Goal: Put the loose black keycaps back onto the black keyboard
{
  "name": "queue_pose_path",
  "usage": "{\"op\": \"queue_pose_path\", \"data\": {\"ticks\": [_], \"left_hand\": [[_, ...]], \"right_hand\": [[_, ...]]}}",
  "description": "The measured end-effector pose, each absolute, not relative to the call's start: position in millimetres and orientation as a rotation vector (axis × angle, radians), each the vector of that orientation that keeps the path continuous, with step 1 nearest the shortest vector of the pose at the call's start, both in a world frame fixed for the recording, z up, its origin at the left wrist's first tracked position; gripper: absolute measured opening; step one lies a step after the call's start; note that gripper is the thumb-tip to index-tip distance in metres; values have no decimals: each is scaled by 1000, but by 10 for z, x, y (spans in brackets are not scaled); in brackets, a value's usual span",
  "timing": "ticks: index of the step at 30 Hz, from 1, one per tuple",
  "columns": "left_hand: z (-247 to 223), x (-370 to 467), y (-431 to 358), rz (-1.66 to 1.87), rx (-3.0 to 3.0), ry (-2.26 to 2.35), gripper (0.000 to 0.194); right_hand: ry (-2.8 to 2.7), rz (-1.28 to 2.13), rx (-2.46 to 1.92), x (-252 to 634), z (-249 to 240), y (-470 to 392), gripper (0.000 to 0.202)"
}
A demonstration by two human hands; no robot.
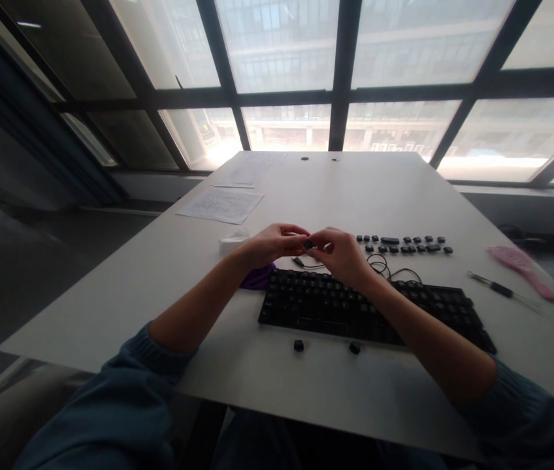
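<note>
A small black keycap (308, 245) is pinched between my left hand (281, 240) and my right hand (340, 253), whose fingertips meet just above the keyboard's back edge. Below them lies the black keyboard (316, 301), partly covered by my right forearm. Two loose keycaps, one on the left (298, 345) and one on the right (354, 348), rest in front of it. Behind the keyboard, several black keycaps (390, 241) stand in two rows. A black cable (379, 264) curls between them and the keyboard.
A purple cloth (258, 277) and a white tissue (234, 241) lie left of the keyboard. To the right are a wire keycap puller (501, 288) and a pink brush (519, 264). Printed papers (223, 206) lie at the back left of the white table (125, 294).
</note>
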State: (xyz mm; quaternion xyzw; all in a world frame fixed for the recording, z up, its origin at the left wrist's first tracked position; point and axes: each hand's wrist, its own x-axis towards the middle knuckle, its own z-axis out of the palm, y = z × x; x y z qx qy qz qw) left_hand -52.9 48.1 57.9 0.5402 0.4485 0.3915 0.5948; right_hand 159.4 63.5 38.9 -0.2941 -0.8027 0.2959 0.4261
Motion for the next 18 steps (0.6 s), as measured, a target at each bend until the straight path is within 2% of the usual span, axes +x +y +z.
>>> {"op": "queue_pose_path", "data": {"ticks": [7,15,18], "left_hand": [[395,-510,312,1040,1114,932,42],[298,-467,118,1110,1125,996,51],[269,-446,90,1234,1158,1089,51]], "right_hand": [[-2047,635,-676,1574,364,604,12],[-2092,616,-662,1542,308,575,13],[-2035,616,-763,1515,271,555,10]]}}
